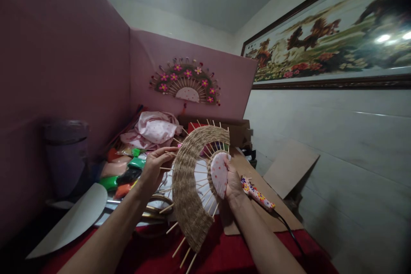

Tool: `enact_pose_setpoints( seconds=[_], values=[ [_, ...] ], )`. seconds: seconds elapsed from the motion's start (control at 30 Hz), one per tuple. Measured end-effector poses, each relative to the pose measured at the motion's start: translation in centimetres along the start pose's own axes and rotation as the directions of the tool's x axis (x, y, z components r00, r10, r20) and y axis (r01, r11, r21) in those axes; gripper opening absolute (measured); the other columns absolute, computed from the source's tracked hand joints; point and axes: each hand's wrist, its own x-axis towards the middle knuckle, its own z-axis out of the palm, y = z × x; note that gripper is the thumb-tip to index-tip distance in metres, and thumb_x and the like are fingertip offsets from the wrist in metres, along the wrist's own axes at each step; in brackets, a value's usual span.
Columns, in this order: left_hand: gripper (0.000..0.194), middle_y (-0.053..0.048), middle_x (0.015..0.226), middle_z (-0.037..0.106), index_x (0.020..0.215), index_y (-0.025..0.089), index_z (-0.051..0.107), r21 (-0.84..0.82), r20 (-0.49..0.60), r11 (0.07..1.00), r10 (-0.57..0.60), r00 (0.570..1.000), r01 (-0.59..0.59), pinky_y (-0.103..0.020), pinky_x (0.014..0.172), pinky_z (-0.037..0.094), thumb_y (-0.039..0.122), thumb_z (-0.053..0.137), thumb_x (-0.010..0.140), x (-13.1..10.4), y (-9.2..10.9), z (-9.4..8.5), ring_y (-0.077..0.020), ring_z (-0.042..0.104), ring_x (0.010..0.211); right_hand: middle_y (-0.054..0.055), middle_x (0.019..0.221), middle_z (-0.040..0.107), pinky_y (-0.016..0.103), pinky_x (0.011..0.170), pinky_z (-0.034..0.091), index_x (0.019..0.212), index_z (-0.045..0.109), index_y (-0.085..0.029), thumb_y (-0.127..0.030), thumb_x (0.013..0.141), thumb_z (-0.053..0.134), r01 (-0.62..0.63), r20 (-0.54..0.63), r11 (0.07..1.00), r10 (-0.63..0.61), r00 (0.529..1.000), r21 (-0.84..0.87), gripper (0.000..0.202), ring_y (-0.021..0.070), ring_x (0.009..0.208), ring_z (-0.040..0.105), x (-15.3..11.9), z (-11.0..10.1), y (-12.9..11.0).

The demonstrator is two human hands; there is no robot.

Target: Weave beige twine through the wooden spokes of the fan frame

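Observation:
A fan-shaped piece (pixel 188 184) of woven twine on thin wooden sticks is held up in front of me, its stick ends pointing left and down. My right hand (pixel 233 180) grips its half-round centre, which is covered in pale cloth with red dots. At the fan's upper left edge, my left hand (pixel 159 162) has its fingers closed around the end of one stick. The fan hides part of the table behind it.
Bags of coloured material (pixel 120 175) and pink cloth (pixel 156 128) lie behind on the left. A patterned glue gun (pixel 257 192) with a cord rests on cardboard (pixel 285 216) at right. A white half-round board (pixel 75 222) lies left. A decorated fan (pixel 188 81) hangs on the pink panel.

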Motion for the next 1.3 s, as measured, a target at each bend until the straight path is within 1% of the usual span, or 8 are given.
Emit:
enact_pose_setpoints(
  seconds=[0.2,0.3,0.4,0.5,0.6,0.83,1.13,1.3],
  values=[
    [0.026,-0.001,0.056,0.057,0.075,0.011,0.071,0.028,-0.016,0.999,0.037,0.999,-0.036,-0.018,0.041,0.025,0.031,0.059,0.065,0.1,-0.3,-0.3,-0.0061,0.04,0.047,0.001,0.063,0.07,0.029,0.067,0.055,0.073,0.065,-0.017,-0.027,0.078,0.057,0.087,-0.11,0.995,-0.082,0.991,0.043,0.014,0.0141,0.057,0.066,0.0,0.2,-0.6],
    [0.025,0.003,0.05,0.05,0.077,0.013,0.072,0.189,-0.035,0.977,0.102,0.994,-0.093,-0.019,0.042,0.022,0.033,0.061,0.066,0.2,-0.4,-0.5,-0.0052,0.032,0.044,0.001,0.062,0.07,0.028,0.07,0.055,0.074,0.064,-0.017,-0.027,0.075,0.06,0.148,-0.113,0.989,-0.145,0.983,0.018,0.012,0.0145,0.061,0.067,0.1,0.1,-1.0],
    [0.019,0.002,0.056,0.054,0.076,0.015,0.072,0.36,0.014,0.908,0.226,0.974,-0.216,-0.021,0.047,0.03,0.03,0.064,0.066,0.2,-0.5,-0.5,-0.0075,0.04,0.05,-0.002,0.064,0.07,0.027,0.07,0.054,0.076,0.063,-0.018,-0.028,0.072,0.063,0.235,-0.12,0.972,-0.237,0.964,-0.029,0.01,0.0132,0.06,0.066,0.1,0.0,-1.1],
    [0.015,-0.003,0.071,0.061,0.074,0.016,0.071,0.475,0.1,0.795,0.378,0.92,-0.378,-0.024,0.06,0.039,0.027,0.063,0.069,0.2,-0.6,-0.4,-0.013,0.052,0.066,-0.002,0.065,0.07,0.026,0.07,0.054,0.077,0.063,-0.018,-0.031,0.069,0.066,0.277,-0.087,0.957,-0.284,0.955,-0.087,0.015,0.0131,0.061,0.066,0.0,-0.2,-1.1],
    [0.015,-0.002,0.068,0.058,0.077,0.016,0.07,0.621,0.155,0.622,0.499,0.853,-0.477,-0.025,0.058,0.038,0.026,0.06,0.074,0.1,-0.8,-0.4,-0.0124,0.051,0.063,-0.002,0.064,0.069,0.027,0.07,0.054,0.078,0.063,-0.018,-0.033,0.068,0.066,0.273,-0.079,0.956,-0.282,0.956,-0.104,0.018,0.0135,0.062,0.066,0.0,-0.3,-1.1],
    [0.015,-0.002,0.069,0.055,0.077,0.017,0.069,0.828,0.297,0.184,0.657,0.693,-0.529,-0.026,0.062,0.04,0.025,0.056,0.077,-0.1,-1.0,-0.7,-0.0135,0.052,0.065,-0.002,0.06,0.068,0.027,0.066,0.054,0.077,0.062,-0.018,-0.031,0.069,0.065,0.29,-0.098,0.948,-0.304,0.948,-0.131,0.016,0.0138,0.06,0.066,0.6,-0.5,-1.2],
    [0.016,-0.003,0.068,0.054,0.072,0.02,0.068,0.89,0.408,-0.136,0.665,0.626,-0.435,-0.028,0.065,0.039,0.024,0.054,0.079,-0.7,-0.4,-0.2,-0.0167,0.05,0.071,-0.001,0.06,0.068,0.027,0.063,0.055,0.078,0.061,-0.016,-0.034,0.068,0.067,0.297,-0.085,0.94,-0.313,0.946,-0.166,0.021,0.0145,0.057,0.065,0.9,-0.8,-1.1],
    [0.019,-0.003,0.065,0.055,0.072,0.02,0.068,0.882,0.45,-0.208,0.64,0.623,-0.423,-0.028,0.064,0.037,0.024,0.052,0.081,-0.9,-0.7,0.1,-0.0168,0.05,0.07,0.0,0.06,0.067,0.027,0.067,0.054,0.078,0.061,-0.015,-0.035,0.067,0.068,0.34,-0.054,0.924,-0.354,0.934,-0.174,0.024,0.0156,0.063,0.066,0.8,-0.8,-1.1]
  ],
)
